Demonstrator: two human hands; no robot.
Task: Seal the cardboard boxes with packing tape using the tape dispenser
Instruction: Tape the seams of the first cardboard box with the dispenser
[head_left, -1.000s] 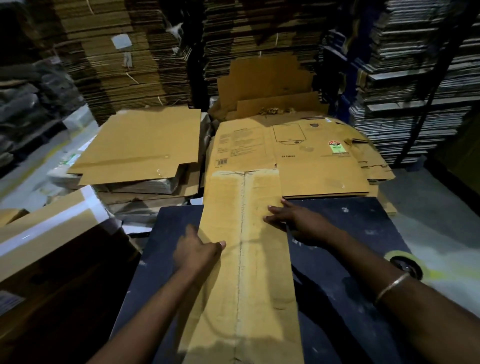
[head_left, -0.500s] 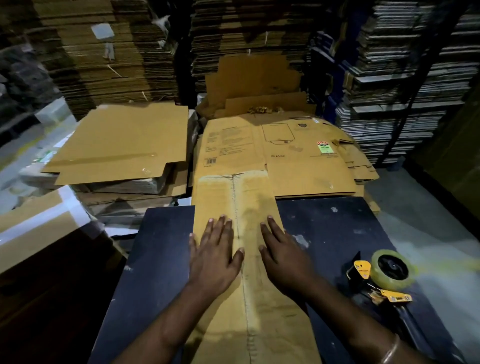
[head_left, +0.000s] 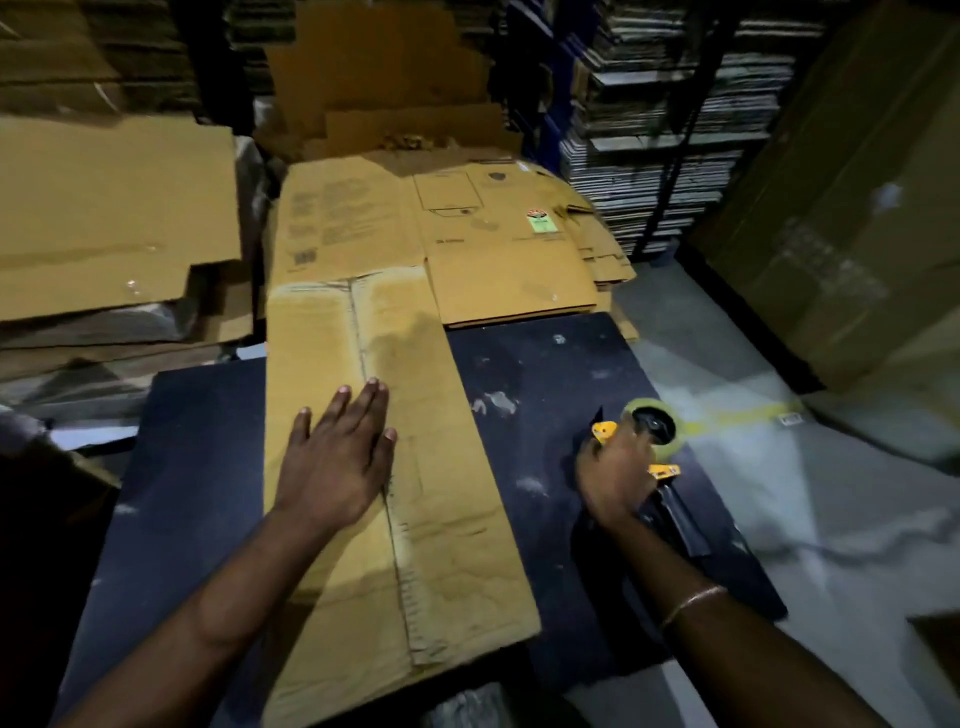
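A flat cardboard box (head_left: 384, 467) is laid on the dark bench (head_left: 545, 374). It is pressed down by the left hand (head_left: 337, 462), with the fingers kept straight and flat beside the middle seam. The tape dispenser (head_left: 649, 447) is found to the right of that hand, on the bench. It is gripped by the right hand (head_left: 615, 475), with the fingers curled round it. More flat boxes (head_left: 441, 234) are piled beyond both hands.

No legible text anywhere. Only blurred print blocks and a barcode-like patch on the flattened brown cardboard box (head_left: 363, 228) at the back, plus a small green and red sticker (head_left: 539, 222), wording too small to read.
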